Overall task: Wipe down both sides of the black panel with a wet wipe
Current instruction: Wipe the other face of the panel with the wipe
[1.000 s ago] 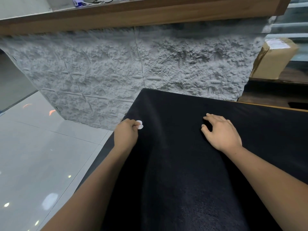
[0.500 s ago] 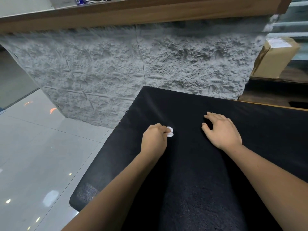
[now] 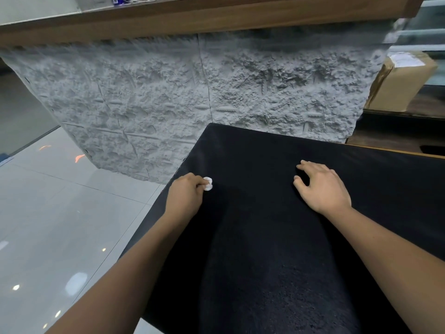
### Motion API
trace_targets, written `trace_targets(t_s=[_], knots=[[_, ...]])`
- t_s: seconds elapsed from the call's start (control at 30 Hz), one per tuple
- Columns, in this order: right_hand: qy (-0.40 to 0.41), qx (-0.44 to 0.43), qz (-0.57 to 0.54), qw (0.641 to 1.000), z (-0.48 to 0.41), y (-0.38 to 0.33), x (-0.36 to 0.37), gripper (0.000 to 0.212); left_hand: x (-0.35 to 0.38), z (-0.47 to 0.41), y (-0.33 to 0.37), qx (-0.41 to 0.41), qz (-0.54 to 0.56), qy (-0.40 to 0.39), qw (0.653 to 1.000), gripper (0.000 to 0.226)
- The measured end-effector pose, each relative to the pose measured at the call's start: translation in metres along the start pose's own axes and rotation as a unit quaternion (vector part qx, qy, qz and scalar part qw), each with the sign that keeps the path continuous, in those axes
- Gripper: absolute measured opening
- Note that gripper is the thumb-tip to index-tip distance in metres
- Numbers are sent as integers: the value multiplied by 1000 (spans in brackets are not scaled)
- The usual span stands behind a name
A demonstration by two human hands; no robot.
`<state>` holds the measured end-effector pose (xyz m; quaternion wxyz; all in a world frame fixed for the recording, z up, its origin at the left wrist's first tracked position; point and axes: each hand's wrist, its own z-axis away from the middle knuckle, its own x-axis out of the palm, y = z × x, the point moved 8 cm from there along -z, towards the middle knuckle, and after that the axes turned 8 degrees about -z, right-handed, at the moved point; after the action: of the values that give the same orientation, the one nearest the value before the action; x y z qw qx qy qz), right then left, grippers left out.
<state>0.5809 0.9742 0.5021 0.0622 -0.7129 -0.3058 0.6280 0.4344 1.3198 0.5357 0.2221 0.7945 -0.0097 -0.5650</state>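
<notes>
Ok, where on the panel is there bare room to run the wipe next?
Bare: the black panel between the left hand, pinching the wet wipe, and the right hand resting on it; the far strip up to the stone wall; the near stretch between the forearms. Crowded only at the right hand.

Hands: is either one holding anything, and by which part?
The left hand pinches the wet wipe by its near end; the right hand holds nothing, resting on the black panel.

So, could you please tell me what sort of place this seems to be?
Probably a shop or office reception area: a counter with a wooden top and a grey stone-look front, glossy floor tiles, and a taped cardboard box to the right.
</notes>
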Motion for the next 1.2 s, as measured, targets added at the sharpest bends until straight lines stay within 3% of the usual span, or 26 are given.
trace_targets(t_s=[0.37, 0.63, 0.93, 1.2], knots=[[-25, -19, 66, 997, 2, -7, 3, 56, -25, -4, -66, -79, -6, 32, 996, 14], [-63, -49, 216, 973, 8, -32, 5, 57, -20, -2, -72, -101, 6, 38, 994, 15], [-88, -90, 89, 988, 56, -124, 29, 62, -16, -3, -75, -107, -6, 30, 994, 18], [-104, -105, 63, 987, 93, -165, 71, 77, -18, -1, -73, -116, -7, 20, 993, 20]])
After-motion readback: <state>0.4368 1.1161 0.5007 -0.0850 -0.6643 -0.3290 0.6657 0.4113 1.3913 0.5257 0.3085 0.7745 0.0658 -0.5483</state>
